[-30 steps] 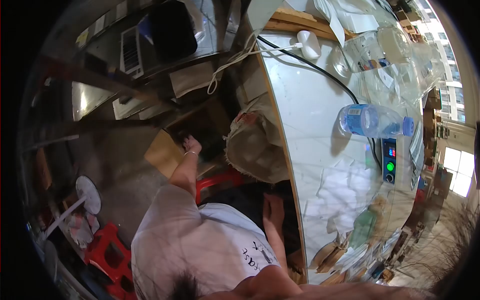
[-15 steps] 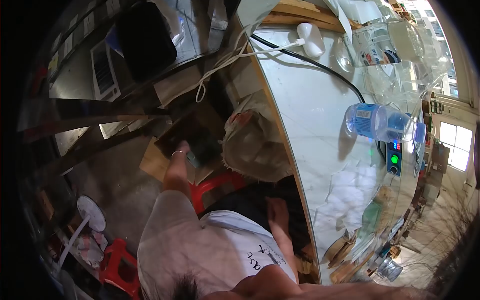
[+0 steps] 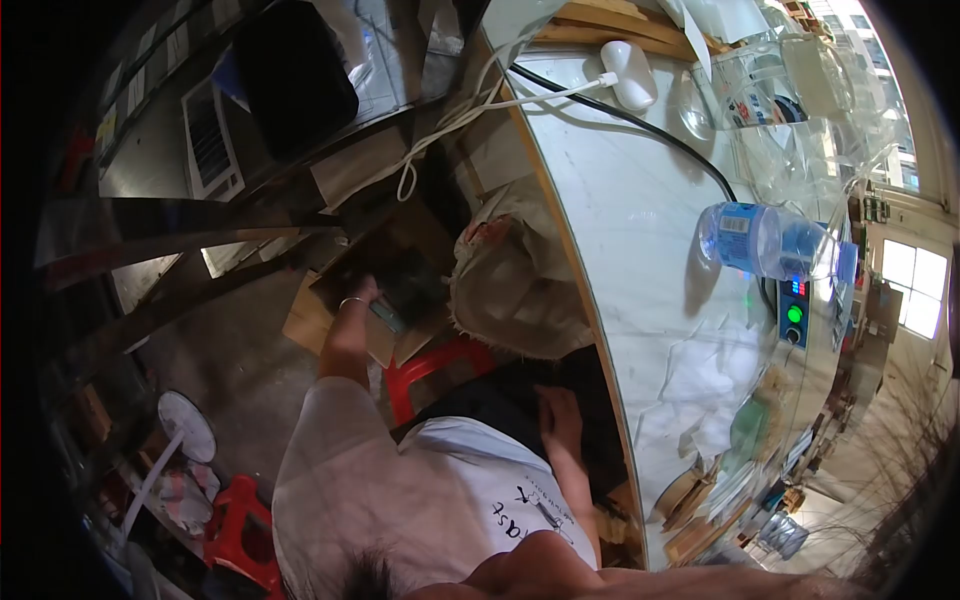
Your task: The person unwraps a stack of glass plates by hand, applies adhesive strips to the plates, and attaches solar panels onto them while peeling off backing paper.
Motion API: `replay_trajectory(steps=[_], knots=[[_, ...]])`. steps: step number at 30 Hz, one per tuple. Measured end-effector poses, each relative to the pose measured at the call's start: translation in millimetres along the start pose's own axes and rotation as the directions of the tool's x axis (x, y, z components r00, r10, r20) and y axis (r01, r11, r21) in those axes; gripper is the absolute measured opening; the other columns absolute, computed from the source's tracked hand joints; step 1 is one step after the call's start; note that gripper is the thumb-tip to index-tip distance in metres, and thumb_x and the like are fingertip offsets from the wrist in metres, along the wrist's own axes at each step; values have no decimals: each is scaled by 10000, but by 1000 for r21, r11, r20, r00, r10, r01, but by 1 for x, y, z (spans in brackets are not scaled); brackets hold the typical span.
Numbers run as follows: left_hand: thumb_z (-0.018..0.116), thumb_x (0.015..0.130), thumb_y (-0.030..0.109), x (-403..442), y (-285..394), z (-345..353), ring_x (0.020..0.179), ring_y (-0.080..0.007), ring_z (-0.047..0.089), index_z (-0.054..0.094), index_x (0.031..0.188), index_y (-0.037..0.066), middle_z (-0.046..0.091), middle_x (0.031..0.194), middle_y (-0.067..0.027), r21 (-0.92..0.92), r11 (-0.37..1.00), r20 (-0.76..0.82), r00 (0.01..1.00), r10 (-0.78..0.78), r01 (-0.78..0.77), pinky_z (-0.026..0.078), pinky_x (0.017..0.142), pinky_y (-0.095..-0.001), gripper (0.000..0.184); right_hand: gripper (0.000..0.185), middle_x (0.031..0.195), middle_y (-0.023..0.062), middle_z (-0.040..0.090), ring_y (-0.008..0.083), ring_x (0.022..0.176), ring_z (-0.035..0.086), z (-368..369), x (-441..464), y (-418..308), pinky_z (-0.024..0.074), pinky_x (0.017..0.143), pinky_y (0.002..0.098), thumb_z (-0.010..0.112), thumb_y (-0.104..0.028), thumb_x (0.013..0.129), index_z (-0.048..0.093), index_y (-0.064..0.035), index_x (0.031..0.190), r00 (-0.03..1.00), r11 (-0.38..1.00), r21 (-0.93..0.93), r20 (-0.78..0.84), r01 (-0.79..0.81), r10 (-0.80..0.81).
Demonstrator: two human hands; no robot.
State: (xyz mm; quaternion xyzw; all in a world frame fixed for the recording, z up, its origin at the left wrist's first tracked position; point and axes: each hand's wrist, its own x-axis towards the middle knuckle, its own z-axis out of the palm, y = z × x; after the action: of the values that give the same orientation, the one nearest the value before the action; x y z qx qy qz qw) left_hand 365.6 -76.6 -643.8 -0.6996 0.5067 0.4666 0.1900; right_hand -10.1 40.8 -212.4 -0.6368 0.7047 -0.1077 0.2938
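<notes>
My left hand (image 3: 364, 290), with a thin bracelet at its wrist, reaches down into an open cardboard box (image 3: 303, 325). The box's inside is dark, and shadow hides most of the fingers, so I cannot make out a grip. Close beside the hand lies a flat grey-green object (image 3: 387, 314), its kind unclear. Lower right, my right hand (image 3: 560, 412) rests over the dark trousers (image 3: 480, 400) by the table edge. Its fingers are loosely bent, a little apart, and hold nothing visible.
A white table (image 3: 640, 260) carries a tilted plastic bottle (image 3: 742, 240), a white charging device (image 3: 628, 75), cables, crumpled white paper (image 3: 710, 385) and a small control box (image 3: 793, 312). A cloth-lined container (image 3: 520, 290) stands beside the box. Red stools (image 3: 243, 530) are nearby.
The view has shifted slightly. My left hand has moved slightly within the box, and more of the grey-green object shows beside it. My right hand stays by the trousers.
</notes>
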Motion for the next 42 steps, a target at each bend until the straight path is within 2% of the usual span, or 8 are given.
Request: replay_trajectory(steps=[8,11,14,17,20,23,29,42], knots=[[802,763,417,67,-23,51,1169,-325,626,684,1189,47,658,1237,-183,144,990,122,992,-26,8,491,1000,-402,576,258,1085,175,598,360,1030,612,-4,-2,-3,491,891,390,593,-8,908,666,-76,1145,998,997,28,8,-68,68],[692,818,405,-3,27,-1,1195,-306,615,685,1228,98,621,1315,-160,450,868,268,959,94,-211,464,1040,-395,512,250,1084,173,599,360,1035,611,0,-1,-1,490,891,396,592,-16,911,665,-69,1144,999,998,26,3,-52,52],[687,817,504,-69,58,-34,1169,-286,635,688,1240,122,657,1272,-130,483,855,279,959,55,-189,489,993,-397,570,245,1085,172,602,360,1036,609,0,1,0,490,889,401,593,-18,910,665,-62,1140,999,999,37,17,-32,32],[664,834,577,-82,71,-16,1126,-262,649,704,1225,154,681,1223,-89,760,601,246,965,86,-247,501,931,-399,577,246,1056,173,613,361,1002,613,0,3,1,498,874,415,611,-25,894,665,-60,1131,1000,999,45,-7,7,-7],[663,851,561,-11,48,50,1105,-245,636,692,1247,178,671,1226,-51,721,692,169,977,-129,-33,488,898,-412,552,244,1042,174,618,361,990,614,1,2,4,501,868,424,621,-33,887,666,-61,1125,999,999,23,-20,40,-39],[655,871,534,-17,48,48,1182,-252,583,689,1245,169,629,1301,-42,828,539,238,967,-86,-155,493,883,-446,524,237,1044,174,619,360,994,612,0,-3,5,500,872,426,624,-40,888,667,-61,1120,998,998,25,-40,56,-55],[672,845,492,-72,42,14,1277,-272,489,685,1249,170,578,1340,-79,681,695,116,971,208,-230,464,963,-427,516,226,1020,172,623,364,960,617,4,-9,9,507,855,432,632,-47,883,670,-59,1106,988,991,39,-99,126,-122],[541,936,204,-17,45,11,1315,-336,468,650,1261,21,558,1394,-140,715,640,203,959,196,-282,427,1056,-418,389,197,1002,184,633,364,925,628,3,-11,11,515,829,427,622,-13,879,672,-28,1069,985,988,64,-103,144,-137]])
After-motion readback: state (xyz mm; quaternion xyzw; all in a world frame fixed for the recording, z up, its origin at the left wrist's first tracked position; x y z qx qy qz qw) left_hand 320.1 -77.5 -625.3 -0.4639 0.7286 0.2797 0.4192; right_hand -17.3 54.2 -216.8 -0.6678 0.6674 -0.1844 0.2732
